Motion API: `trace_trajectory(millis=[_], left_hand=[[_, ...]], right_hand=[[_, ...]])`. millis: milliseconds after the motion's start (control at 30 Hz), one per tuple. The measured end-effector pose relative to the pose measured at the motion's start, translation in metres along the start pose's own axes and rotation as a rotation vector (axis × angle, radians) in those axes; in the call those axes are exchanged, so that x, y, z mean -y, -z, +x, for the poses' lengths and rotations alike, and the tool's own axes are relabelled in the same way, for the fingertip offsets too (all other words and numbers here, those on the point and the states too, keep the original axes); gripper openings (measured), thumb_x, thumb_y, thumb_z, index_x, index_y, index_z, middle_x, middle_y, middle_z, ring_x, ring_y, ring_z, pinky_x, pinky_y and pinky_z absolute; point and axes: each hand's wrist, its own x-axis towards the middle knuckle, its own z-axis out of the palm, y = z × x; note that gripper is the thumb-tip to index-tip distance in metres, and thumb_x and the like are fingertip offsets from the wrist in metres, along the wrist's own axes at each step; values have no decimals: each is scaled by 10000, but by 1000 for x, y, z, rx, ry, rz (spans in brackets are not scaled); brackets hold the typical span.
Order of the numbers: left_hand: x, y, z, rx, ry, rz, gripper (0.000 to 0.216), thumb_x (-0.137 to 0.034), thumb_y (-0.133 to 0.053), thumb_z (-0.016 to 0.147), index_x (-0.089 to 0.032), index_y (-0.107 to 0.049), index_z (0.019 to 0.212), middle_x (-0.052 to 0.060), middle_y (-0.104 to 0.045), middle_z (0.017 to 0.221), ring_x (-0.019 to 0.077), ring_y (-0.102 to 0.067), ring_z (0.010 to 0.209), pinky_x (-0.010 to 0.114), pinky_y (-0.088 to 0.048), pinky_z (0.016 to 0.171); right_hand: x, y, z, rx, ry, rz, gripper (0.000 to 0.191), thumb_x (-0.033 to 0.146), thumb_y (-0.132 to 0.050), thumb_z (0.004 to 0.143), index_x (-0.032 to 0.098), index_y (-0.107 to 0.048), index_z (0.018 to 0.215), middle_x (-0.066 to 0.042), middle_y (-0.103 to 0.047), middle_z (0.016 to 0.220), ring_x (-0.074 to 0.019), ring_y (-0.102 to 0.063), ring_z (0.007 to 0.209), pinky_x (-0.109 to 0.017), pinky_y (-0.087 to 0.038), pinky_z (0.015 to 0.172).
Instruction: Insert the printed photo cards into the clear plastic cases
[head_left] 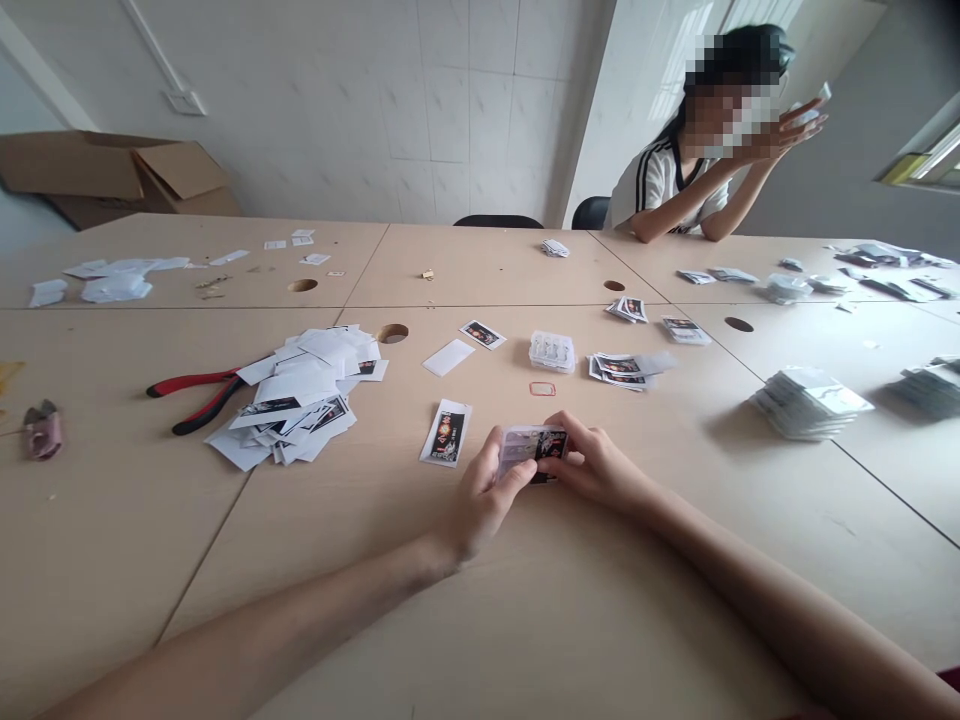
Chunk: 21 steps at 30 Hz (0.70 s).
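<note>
The left hand (pixel 480 500) and right hand (pixel 592 465) hold a small stack of printed cards (pixel 532 447) low over the table (pixel 127 520), fingers curled closed around its edges, keeping it squared, just right of a lone printed card (pixel 446 433).

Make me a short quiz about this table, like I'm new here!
1. True or false: the red-handled pliers lie to the left of the pile of white papers.
2. Multiple choice: what do the left hand and right hand hold? A: a mug. B: a printed packet. C: a ruler.
3. Counting: how many round holes show in the tabletop?

Key: 1 true; 2 B; 3 four.
</note>
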Motion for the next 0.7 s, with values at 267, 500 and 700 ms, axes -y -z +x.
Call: trace_trajectory(millis=[267,500,700], left_hand=[[0,0,0,19,5,19,185,-262,-430,795,-188,-458,963,17,-558,943,155,-497,913,273,-372,823],[-2,0,-1,85,49,73,159,-287,-433,792,-184,-447,912,-6,-527,784,123,-495,739,231,-397,663],[2,0,-3,122,82,86,215,-277,-490,760,-197,-400,937,-13,-500,768,104,-478,694,206,-384,596]], right_hand=[[1,1,-2,-20,2,-1,174,343,-407,806,195,-396,716,48,-451,507,-77,-401,435,-182,-285,423],[-1,1,-2,-49,-1,-7,313,346,-296,849,189,-357,586,62,-342,454,-63,-308,405,-185,-266,425],[-2,-1,-2,-34,-29,46,339,368,-266,862,179,-390,609,51,-364,502,-69,-342,444,-186,-301,450]])
